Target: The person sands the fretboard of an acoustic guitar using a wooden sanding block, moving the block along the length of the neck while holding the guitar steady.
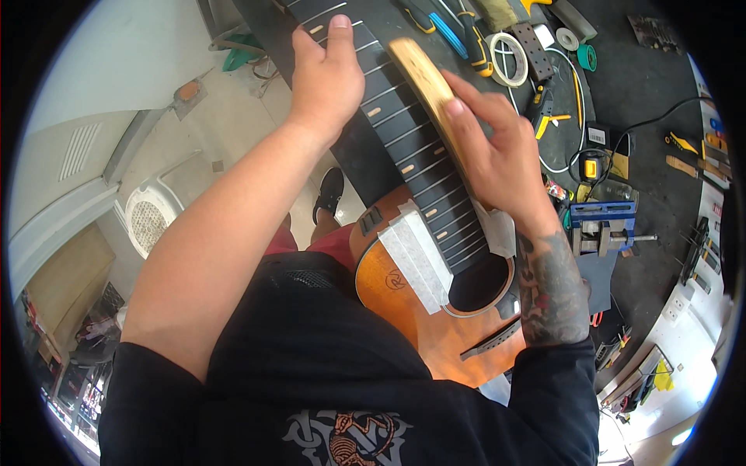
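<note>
An acoustic guitar lies with its orange-brown body (412,334) close to my torso and its dark fretboard (404,144) running up and to the left. My left hand (328,85) is wrapped round the neck near the far end, its thumb resting on the frets. In my right hand (497,151) is a long, pale wooden block (423,78), gripped along its side and lying lengthwise on the fretboard's right edge. What is under the block is hidden. White masking tape (416,256) covers the top left of the soundhole (478,287), with another piece to its right.
The dark workbench (622,58) holds pliers (474,46), a tape roll (509,60), a utility knife (538,109), a white cable and a blue vise (604,221). Tools hang along the right wall. A white plastic stool (151,217) stands on the floor at left.
</note>
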`<state>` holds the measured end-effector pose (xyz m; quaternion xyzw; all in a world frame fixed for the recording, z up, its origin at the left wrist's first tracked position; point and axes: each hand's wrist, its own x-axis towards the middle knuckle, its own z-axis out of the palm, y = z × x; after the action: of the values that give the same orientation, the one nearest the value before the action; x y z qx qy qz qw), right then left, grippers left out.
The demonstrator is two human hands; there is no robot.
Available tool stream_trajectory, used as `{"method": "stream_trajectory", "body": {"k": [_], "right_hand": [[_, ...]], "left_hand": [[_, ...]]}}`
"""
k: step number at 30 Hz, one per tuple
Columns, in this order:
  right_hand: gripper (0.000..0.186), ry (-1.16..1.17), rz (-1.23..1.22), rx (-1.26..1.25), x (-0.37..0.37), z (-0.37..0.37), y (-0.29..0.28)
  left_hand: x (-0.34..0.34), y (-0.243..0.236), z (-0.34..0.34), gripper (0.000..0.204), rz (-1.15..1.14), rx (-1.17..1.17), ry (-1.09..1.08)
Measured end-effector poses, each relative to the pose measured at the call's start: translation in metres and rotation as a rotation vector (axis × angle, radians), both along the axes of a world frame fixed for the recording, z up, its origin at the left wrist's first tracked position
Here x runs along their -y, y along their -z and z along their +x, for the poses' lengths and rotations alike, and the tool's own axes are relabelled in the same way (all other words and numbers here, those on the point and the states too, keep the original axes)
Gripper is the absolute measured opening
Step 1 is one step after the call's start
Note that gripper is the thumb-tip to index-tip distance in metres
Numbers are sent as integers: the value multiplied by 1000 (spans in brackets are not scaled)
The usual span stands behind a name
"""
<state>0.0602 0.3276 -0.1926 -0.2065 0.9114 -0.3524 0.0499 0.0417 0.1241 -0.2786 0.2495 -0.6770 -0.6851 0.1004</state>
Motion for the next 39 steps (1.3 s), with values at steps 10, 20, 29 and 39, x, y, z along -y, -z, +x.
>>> {"method": "stream_trajectory", "body": {"k": [10,20,29,39], "right_hand": [[36,34,-63,22,9,-11,6],[35,7,66,96,-56,59,-18],[34,-94,113,-38,-73,70,-17],[32,24,-24,63,-42,41,-6]], "left_hand": [[-3,-9,4,59,-24,-35,68],[3,4,1,63,50,-19,62],[-6,-13,2,66,-25,-20,56],[4,3,1,63,120,11,35]]}}
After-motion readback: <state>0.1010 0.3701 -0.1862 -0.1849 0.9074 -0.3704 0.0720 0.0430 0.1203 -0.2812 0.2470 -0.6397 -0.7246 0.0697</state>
